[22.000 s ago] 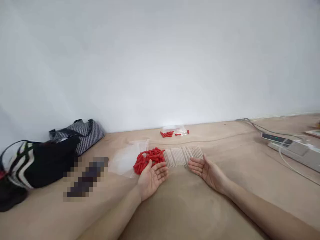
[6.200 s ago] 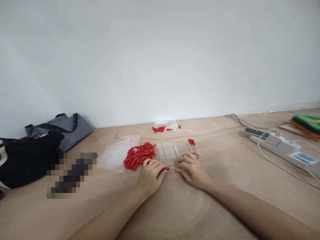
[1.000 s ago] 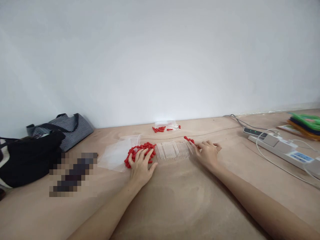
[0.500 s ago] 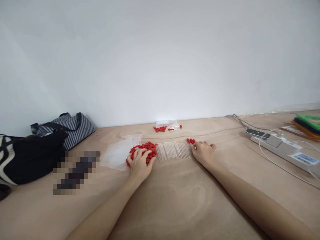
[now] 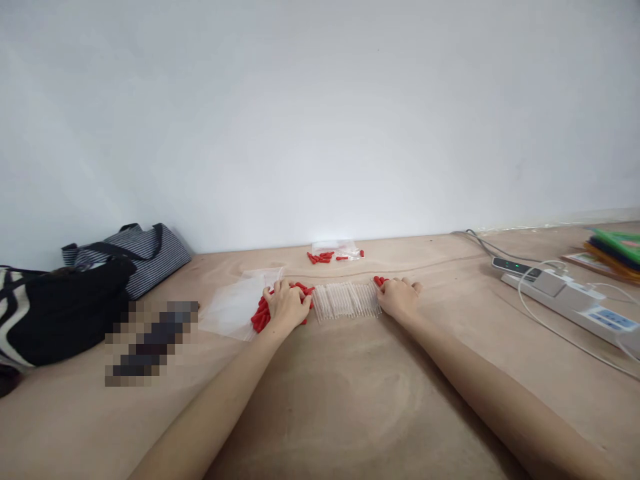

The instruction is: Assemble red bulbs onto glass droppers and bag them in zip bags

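Observation:
A pile of small red bulb-shaped caps (image 5: 259,318) lies partly under my left hand (image 5: 286,303). That hand rests over the pile with its thumb and fingers apart and fingertips curved down among the caps. To its right, thin clear tubes (image 5: 345,300) lie side by side in a neat row. At the row's right end sits my right hand (image 5: 400,298), its fingers bent together by a few red caps (image 5: 379,281). Its fingers partly cover those caps, and whatever is between the fingertips is hidden.
Flat clear plastic bags (image 5: 227,307) lie left of the pile. Near the wall are more red pieces (image 5: 325,257) by a small clear bag (image 5: 334,247). A power strip (image 5: 575,300) with cables lies right; a striped bag (image 5: 157,257) and black bag (image 5: 65,320) stand left.
My left hand has shifted slightly right and away from me over the red pile, baring caps at its left. My right hand has moved a little left, covering more of the red caps there.

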Motion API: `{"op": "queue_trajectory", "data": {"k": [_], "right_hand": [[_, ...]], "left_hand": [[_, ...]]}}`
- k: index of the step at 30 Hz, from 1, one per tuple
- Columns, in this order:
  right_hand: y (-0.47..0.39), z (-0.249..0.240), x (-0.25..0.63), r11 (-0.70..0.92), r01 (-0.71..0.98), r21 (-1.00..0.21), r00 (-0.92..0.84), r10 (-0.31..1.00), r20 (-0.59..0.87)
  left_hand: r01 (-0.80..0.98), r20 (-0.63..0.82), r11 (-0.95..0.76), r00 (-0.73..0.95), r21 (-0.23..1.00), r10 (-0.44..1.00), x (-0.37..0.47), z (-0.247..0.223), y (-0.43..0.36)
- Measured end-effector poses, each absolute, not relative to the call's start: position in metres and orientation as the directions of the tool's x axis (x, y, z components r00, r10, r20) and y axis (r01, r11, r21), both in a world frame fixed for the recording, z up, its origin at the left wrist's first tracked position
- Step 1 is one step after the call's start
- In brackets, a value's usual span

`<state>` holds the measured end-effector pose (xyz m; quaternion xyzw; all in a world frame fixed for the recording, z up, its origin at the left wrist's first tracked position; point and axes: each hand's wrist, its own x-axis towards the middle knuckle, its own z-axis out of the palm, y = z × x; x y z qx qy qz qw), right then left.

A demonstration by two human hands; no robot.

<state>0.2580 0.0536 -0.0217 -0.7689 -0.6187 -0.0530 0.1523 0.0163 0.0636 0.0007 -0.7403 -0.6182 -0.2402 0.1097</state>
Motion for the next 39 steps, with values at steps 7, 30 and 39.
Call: {"op": "queue_trajectory", "data": {"k": [7,30,39], "right_hand": [[0.067,-0.02,0.252,-0.234,0.967,-0.104,0.253,0.941,0.224],[-0.019,-0.031,0.25,0.51,0.859,-0.05,-0.401,0.73,0.553],[-0.01,-0.046,0.235,0.539,0.821,-0.189,-0.329,0.716,0.616]], "left_hand": [[0.912,0.587,-0.387,0.243,0.132,0.772,0.025,0.009,0.035],[0.679,0.48,-0.698,0.546,0.227,0.687,0.036,-0.022,-0.016],[0.732,0.483,-0.635,0.475,0.247,0.736,0.037,-0.024,-0.015]]}}
